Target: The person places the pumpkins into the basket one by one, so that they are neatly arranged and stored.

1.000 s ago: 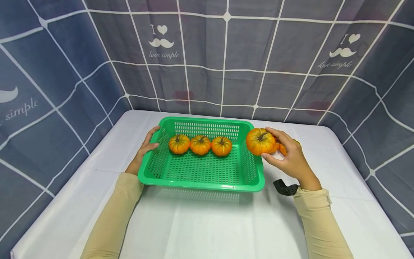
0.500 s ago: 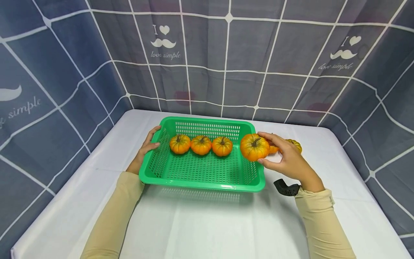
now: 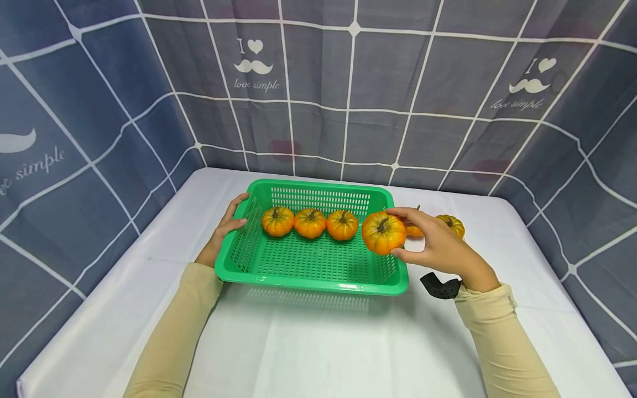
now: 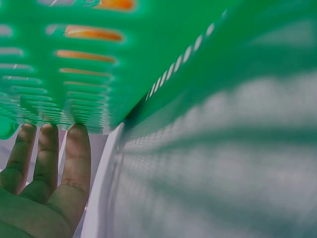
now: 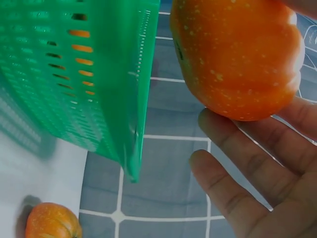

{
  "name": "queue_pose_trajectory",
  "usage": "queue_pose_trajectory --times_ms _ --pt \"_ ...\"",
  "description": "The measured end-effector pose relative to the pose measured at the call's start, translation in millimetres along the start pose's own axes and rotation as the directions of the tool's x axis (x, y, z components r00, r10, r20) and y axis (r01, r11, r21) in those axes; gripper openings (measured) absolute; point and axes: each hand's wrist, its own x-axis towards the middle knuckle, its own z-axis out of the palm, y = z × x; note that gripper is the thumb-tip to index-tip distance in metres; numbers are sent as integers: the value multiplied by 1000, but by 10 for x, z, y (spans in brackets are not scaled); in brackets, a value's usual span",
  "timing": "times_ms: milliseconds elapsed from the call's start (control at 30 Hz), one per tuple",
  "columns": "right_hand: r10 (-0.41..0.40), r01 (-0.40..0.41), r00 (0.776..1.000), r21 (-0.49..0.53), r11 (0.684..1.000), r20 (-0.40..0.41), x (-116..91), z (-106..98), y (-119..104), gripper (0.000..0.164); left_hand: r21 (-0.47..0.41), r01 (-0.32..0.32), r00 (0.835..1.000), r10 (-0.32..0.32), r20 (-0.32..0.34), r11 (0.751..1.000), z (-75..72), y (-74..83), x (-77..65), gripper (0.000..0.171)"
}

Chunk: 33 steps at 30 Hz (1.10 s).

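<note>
My right hand (image 3: 445,246) holds a small orange pumpkin (image 3: 382,232), its stem up, above the right end of the green plastic basket (image 3: 313,286). Thumb and fingers grip it from the right; its orange side (image 5: 237,64) fills the upper part of the right wrist view. Three similar pumpkins (image 3: 310,224) sit in a row along the basket's back. At the left end, my left hand (image 3: 221,229) grips the basket, thumb at the rim and fingertips (image 4: 78,131) against the slotted outer wall. Two more pumpkins (image 3: 450,225) lie right of the basket, one partly behind my right hand.
A white cloth covers the table (image 3: 318,348). Grey and blue curtains (image 3: 318,132) with white grid lines stand behind and on both sides. A black wrist mount (image 3: 440,286) sticks out from my right wrist.
My right hand has carried its pumpkin left and slightly toward me, from over the right rim to inside the basket's outline. The left hand keeps its hold on the basket.
</note>
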Motion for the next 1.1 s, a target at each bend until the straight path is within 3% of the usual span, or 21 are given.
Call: queue_pose_trajectory --times_ms 200,400,1100 --pt "45 -47 997 40 998 64 25 3 -28 68 -13 5 1000 -5 -4 1000 5 -6 4 65" --pt "76 -74 991 -26 997 111 81 -1 -67 69 -31 26 999 -27 -18 999 15 -2 -5 63" --pt "93 -60 962 -135 989 257 425 60 -178 68 -20 29 999 -29 -26 999 11 -3 -41 63"
